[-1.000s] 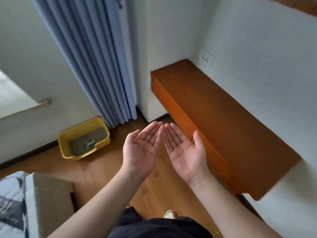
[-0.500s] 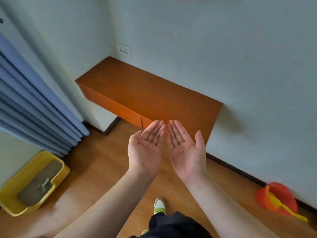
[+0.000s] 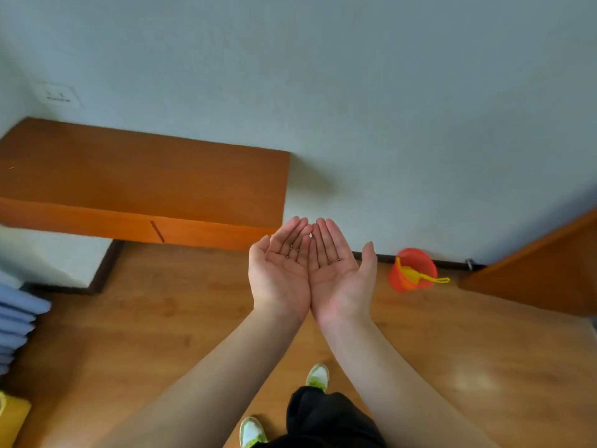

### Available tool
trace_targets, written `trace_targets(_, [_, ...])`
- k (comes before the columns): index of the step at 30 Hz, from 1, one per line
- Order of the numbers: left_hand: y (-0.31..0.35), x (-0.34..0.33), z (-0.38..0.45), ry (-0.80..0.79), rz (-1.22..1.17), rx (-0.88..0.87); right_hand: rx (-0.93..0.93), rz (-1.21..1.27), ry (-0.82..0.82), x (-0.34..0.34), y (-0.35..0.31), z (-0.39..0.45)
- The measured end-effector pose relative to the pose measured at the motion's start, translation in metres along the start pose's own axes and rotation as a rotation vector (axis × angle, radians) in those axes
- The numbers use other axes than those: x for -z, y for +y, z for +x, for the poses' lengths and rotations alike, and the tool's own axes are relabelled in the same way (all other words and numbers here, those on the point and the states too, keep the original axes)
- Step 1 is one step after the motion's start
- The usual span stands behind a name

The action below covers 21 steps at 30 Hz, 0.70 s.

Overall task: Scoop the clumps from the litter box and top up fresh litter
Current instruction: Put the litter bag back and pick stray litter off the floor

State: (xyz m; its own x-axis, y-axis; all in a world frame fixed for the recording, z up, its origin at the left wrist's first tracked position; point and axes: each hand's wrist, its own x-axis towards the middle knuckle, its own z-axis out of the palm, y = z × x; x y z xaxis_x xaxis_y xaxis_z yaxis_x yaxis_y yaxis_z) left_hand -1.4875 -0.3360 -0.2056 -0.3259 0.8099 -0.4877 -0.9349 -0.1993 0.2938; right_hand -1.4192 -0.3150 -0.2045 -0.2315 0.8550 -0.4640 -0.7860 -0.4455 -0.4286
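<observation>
**A:** Item one, hands. Pose?

**B:** Left hand (image 3: 279, 273) and right hand (image 3: 339, 273), both palm up, held out in front of the body, little-finger edges touching to form one shallow cup. Fingers straight and together, thumbs spread outward. Neither grips anything. A few small dark grains (image 3: 292, 250) lie on the fingers of both hands; too small to identify.

**A:** Forearms?

**B:** Bare, rising from the lower edge and converging at the wrists.

**A:** Item two, task things. Location?

**B:** Yellow litter box (image 3: 11, 418): only one corner shows, at the bottom left edge, on the floor, well apart from the hands. Contents not visible. Red bucket (image 3: 412, 270): on the floor against the wall, to the right of the right hand, with a yellow scoop (image 3: 420, 277) in it, the handle sticking out over the rim to the right.

**A:** Item three, surroundings?

**B:** Wooden shelf (image 3: 142, 185), wall-mounted, behind and left of the hands; the left fingertips overlap its right corner in view. Wall socket (image 3: 58, 96) above it. Blue curtain (image 3: 16, 321) folds at the left edge. Brown wooden panel (image 3: 542, 270) at the right edge. Wood floor (image 3: 161, 334). Two white-and-green shoes (image 3: 318, 376) and dark clothing at the bottom.
</observation>
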Motion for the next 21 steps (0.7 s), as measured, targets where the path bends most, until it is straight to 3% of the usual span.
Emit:
trace_targets(9, [-0.110,-0.053,-0.008,-0.127,0.107,0.191,0.225,0.144,0.039,0.044,-0.109,-0.015])
trace_targets(17, [-0.281,-0.099,-0.013,-0.200,0.209,0.394,0.397,0.273,0.161,0.137,-0.253,-0.015])
trace_targets(21, [-0.363,-0.118,-0.014,-0.231,0.239,0.407,0.426,0.316,0.201,0.181,-0.320,-0.009])
